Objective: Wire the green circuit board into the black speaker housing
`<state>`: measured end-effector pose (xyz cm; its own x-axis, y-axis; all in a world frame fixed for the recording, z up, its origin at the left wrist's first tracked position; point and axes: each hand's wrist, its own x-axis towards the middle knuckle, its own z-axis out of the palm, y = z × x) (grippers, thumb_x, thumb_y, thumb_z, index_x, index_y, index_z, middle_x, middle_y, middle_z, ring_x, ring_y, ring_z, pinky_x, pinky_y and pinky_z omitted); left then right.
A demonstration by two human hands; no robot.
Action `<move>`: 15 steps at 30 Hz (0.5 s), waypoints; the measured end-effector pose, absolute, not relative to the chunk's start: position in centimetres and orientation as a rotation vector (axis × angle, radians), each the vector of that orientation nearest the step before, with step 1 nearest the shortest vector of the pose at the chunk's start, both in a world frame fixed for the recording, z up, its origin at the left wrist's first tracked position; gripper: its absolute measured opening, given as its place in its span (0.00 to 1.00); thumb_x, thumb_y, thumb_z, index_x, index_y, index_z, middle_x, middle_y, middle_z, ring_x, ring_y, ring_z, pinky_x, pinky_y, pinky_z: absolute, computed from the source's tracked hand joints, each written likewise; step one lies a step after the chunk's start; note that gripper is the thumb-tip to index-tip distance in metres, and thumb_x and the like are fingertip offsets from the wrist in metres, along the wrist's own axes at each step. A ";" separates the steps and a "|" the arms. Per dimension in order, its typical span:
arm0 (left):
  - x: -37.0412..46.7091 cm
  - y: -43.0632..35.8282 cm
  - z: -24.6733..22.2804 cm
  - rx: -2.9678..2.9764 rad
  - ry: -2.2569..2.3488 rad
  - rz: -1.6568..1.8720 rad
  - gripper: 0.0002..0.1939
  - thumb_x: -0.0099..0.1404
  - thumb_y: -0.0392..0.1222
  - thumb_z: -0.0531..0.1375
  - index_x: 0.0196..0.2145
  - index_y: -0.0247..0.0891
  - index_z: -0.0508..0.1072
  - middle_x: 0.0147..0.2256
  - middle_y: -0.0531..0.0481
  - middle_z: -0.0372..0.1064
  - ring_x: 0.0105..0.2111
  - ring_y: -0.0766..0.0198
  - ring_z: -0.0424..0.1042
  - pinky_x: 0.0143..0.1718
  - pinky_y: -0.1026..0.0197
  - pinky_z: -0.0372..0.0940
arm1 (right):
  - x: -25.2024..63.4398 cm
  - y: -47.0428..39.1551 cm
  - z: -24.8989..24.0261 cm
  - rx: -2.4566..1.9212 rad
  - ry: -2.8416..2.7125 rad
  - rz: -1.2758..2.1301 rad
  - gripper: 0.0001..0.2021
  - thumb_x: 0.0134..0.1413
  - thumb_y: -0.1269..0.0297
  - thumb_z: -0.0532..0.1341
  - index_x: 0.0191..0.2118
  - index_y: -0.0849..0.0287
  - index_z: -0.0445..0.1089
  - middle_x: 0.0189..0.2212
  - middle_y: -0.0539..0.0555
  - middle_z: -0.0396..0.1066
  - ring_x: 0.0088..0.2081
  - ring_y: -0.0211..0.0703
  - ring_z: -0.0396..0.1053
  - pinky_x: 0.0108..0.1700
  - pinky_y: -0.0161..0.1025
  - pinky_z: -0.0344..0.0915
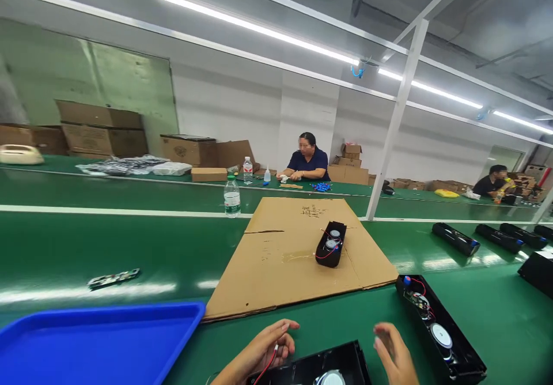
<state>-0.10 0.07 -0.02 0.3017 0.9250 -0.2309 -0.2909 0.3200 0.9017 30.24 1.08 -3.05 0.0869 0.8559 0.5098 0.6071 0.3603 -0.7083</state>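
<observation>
The black speaker housing (319,367) lies at the bottom centre of the frame, between your two hands, with a round speaker cone showing at its lower edge. Your left hand (263,350) is at the lower centre, touching the left end of the housing; its fingers are curled narrow and pinch a thin red wire (268,362) between thumb and forefinger. Your right hand (395,353) is just to the right of the housing, with the fingers loosely open and holding nothing.

To the lower right, a second open housing (440,330) rests on the green belt (129,246), with a circuit board and red wires inside. In the centre of the frame a flat cardboard sheet (294,258) lies on the belt, and a small black speaker unit (330,244) with red wires stands on it. A blue tray (99,344) fills the lower left corner. Above it, a small circuit board (113,279) lies on the belt. A water bottle (232,196) stands left of centre, near the top edge of the cardboard. Behind it, a person in a dark shirt (307,163) sits at the far table. Finished black speakers (455,239) lie in a row at the right.
</observation>
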 end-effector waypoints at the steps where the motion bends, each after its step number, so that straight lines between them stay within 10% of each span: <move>1: -0.2 0.0 -0.1 0.870 0.917 0.975 0.33 0.38 0.67 0.64 0.32 0.36 0.66 0.19 0.53 0.66 0.18 0.72 0.58 0.19 0.70 0.49 | 29.1 2.3 -3.4 -1.305 -1.640 0.388 0.18 0.60 0.51 0.49 0.39 0.61 0.66 0.33 0.53 0.69 0.30 0.38 0.69 0.30 0.34 0.67; 15: -8.5 2.7 4.6 1.276 1.865 1.087 0.08 0.64 0.41 0.55 0.36 0.32 0.68 0.33 0.50 0.68 0.33 0.64 0.69 0.37 0.56 0.66 | 28.2 6.2 -6.3 -1.120 -1.816 0.741 0.16 0.46 0.48 0.56 0.32 0.56 0.70 0.28 0.55 0.72 0.26 0.44 0.69 0.28 0.35 0.67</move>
<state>-8.55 2.70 4.62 -0.3383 0.9401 -0.0423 0.4263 0.1932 0.8837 28.23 6.17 -6.30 -0.2328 0.9053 0.3553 0.3982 0.4221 -0.8144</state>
